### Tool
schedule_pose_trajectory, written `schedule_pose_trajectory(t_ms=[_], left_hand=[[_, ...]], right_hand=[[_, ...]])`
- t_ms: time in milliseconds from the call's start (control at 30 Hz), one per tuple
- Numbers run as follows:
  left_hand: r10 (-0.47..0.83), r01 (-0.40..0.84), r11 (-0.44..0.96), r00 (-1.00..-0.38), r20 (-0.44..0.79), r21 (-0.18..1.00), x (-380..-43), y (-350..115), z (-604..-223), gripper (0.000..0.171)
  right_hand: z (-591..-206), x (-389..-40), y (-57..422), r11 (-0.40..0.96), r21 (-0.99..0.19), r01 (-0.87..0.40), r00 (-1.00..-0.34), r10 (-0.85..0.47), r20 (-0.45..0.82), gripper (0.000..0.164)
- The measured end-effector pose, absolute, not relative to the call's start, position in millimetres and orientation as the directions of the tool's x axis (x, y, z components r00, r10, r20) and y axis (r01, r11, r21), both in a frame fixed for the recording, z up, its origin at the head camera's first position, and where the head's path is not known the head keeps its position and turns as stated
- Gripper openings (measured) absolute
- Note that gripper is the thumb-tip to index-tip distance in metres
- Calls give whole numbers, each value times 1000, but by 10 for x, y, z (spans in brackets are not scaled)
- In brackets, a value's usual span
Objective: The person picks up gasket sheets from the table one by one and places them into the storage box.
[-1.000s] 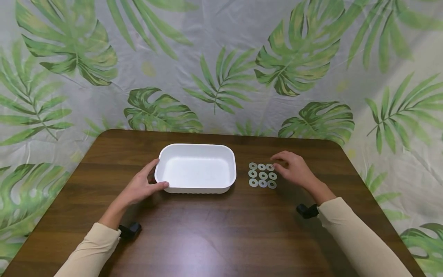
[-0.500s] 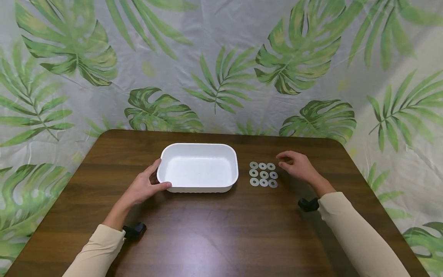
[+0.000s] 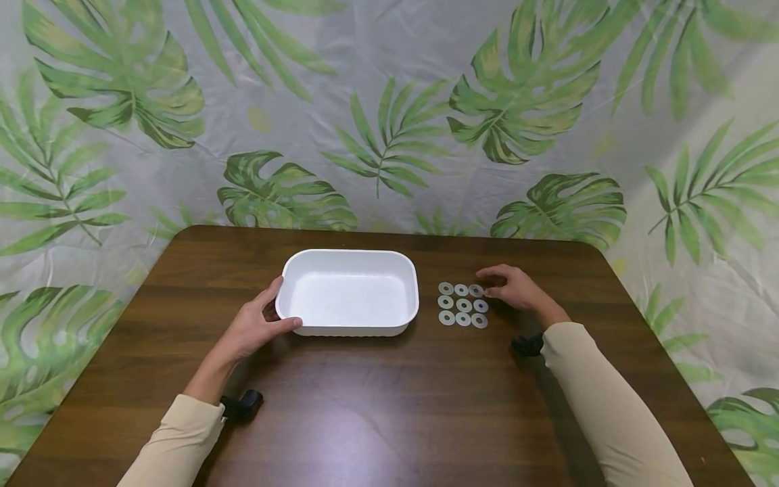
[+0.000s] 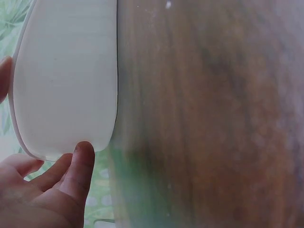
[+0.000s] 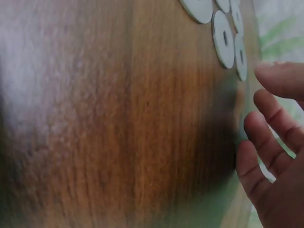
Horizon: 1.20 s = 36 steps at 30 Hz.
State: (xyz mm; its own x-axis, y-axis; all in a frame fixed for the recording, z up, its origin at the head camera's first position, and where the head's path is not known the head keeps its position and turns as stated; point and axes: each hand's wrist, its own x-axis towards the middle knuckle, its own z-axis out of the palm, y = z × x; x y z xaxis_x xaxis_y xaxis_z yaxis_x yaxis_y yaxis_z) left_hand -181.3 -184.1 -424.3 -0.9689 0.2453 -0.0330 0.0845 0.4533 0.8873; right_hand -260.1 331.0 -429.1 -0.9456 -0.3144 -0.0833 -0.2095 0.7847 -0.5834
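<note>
White tray (image 3: 347, 301), long axis left-to-right

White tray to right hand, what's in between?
Nine washers in three rows of three lie between the white tray and right hand, seen in the head view.

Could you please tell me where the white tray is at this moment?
In the head view, the white tray is on the brown table, left of the flat rings, with the left hand holding its left end.
</note>
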Motion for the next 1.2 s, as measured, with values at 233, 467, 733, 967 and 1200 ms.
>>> schedule_pose_trajectory(t_ms=[233,467,733,967,1200], left_hand=[[239,67,439,-970,-44,896,-1819,-1842,-4253,97],[246,67,413,-969,-40,908,-1836,-1833,-4274,96],[259,61,402,-965,-50,914,-1831,-1840,-4239,97],[269,61,410,-962,-57,910,-1835,-1848,-4192,98],[281,60,416,-957,-66,907,-1842,-1827,-4191,98]], right_hand=[[-4376,-2666,3303,812,-545,-209,-935,-329,-131,39],[-4405,-2703,3293,829,-500,-252,-933,-346,-103,31],[-4414,-2742,3258,830,-482,-280,-930,-358,-76,29],[-4432,-2706,3205,835,-489,-251,-957,-290,-5,25],[-4441,-2667,3272,823,-514,-240,-952,-303,-40,36]])
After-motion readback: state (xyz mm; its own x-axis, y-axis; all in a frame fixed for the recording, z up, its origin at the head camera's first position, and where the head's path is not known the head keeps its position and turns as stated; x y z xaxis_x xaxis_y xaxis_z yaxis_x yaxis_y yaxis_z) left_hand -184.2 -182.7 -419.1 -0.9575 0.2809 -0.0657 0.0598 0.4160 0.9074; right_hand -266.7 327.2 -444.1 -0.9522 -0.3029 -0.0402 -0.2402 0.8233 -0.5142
